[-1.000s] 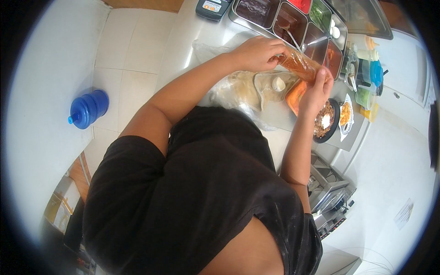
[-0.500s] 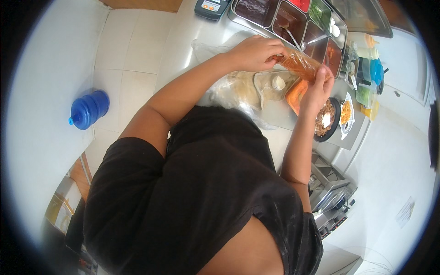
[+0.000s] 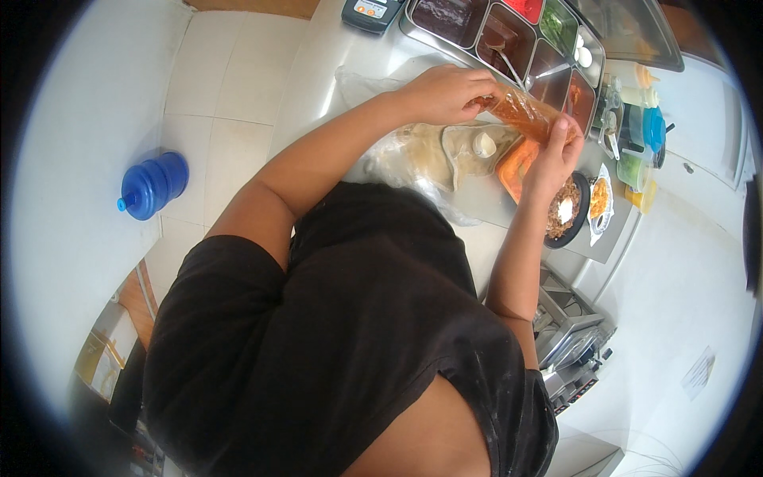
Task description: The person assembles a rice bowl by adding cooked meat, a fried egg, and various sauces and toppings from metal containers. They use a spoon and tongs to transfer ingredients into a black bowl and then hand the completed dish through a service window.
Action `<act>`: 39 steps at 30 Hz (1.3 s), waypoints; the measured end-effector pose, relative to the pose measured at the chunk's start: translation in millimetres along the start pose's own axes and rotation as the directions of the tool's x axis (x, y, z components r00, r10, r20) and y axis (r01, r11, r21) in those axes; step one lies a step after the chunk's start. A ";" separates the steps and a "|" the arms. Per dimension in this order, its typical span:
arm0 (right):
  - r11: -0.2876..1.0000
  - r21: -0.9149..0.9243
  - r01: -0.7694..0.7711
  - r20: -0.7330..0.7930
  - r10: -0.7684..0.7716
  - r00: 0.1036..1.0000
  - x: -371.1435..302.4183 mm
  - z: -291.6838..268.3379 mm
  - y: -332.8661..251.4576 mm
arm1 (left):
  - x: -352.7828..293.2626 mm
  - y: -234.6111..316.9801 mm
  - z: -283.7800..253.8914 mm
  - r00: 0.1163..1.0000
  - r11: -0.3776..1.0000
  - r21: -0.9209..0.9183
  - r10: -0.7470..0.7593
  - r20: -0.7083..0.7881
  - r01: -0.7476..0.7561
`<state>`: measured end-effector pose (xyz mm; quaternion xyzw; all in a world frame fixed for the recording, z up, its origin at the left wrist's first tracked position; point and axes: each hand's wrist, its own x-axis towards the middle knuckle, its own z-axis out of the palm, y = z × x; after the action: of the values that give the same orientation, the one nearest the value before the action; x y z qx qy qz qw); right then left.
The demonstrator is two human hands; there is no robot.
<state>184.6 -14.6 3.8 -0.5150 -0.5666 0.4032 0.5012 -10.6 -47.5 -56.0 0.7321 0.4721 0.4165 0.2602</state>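
Note:
Above the metal counter (image 3: pixel 314 103), both hands hold a clear plastic bag of orange-red food (image 3: pixel 523 111). My left hand (image 3: pixel 449 94) is closed on its left end, fingers curled round it. At the other end my right hand (image 3: pixel 554 151) grips with the thumb on top. Below the bag lie flat beige pieces that look like flatbread (image 3: pixel 457 151), partly in clear plastic wrap (image 3: pixel 401 155). A small white object (image 3: pixel 483 145) rests on them; its kind is unclear. Under my right wrist sits an orange tray (image 3: pixel 515 167), partly hidden.
Metal food pans (image 3: pixel 509 40) with spoons stand at the back. To the right are a black bowl of minced food with white topping (image 3: pixel 584 203), a foil tray (image 3: pixel 602 208) and squeeze bottles (image 3: pixel 640 77). A scale-like device (image 3: pixel 369 14) is back left; a blue water jug (image 3: pixel 155 185) lies on the floor.
Both hands keep hold of the plastic bag in almost the same place. The whole view has shifted very slightly; nothing was let go or picked up.

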 end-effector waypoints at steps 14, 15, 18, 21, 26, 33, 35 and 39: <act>1.000 -0.004 0.026 0.013 -0.026 1.000 -0.3 0.0 -0.9 | -0.3 0.4 0.7 1.000 1.000 0.020 0.008 -0.010 -0.008; 0.999 -0.021 0.028 0.009 -0.028 1.000 -0.2 -0.3 -0.3 | -0.3 0.2 0.8 1.000 1.000 0.019 0.009 -0.012 -0.008; 0.997 -0.061 0.037 0.004 -0.037 0.999 -0.1 -1.3 1.5 | -0.4 -0.1 1.1 1.000 1.000 0.020 0.005 -0.013 -0.005; 0.997 -0.072 0.042 0.006 -0.042 0.999 -0.1 -2.4 2.7 | -0.2 0.2 1.4 1.000 1.000 0.017 -0.001 -0.009 0.001; 0.992 -0.111 0.059 -0.003 -0.060 0.998 0.9 -3.4 3.4 | -0.4 0.1 1.8 1.000 1.000 0.012 0.000 -0.006 0.000; 0.994 -0.100 0.049 -0.006 -0.050 0.999 1.6 -4.6 3.5 | 0.3 -0.9 3.6 0.998 0.999 0.005 0.039 -0.046 -0.039; 0.997 -0.069 0.032 -0.007 -0.032 0.999 1.5 -4.7 3.6 | 0.3 -0.6 3.7 0.998 0.999 0.012 0.041 -0.047 -0.040; 0.997 -0.071 0.035 -0.002 -0.035 0.999 1.6 -4.6 3.6 | 0.4 0.1 3.3 0.999 1.000 0.002 0.023 -0.034 -0.023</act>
<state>189.9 -12.8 1.4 -0.5231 -0.5884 0.3733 0.4906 -7.7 -47.1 -57.5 0.7307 0.4683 0.4313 0.2465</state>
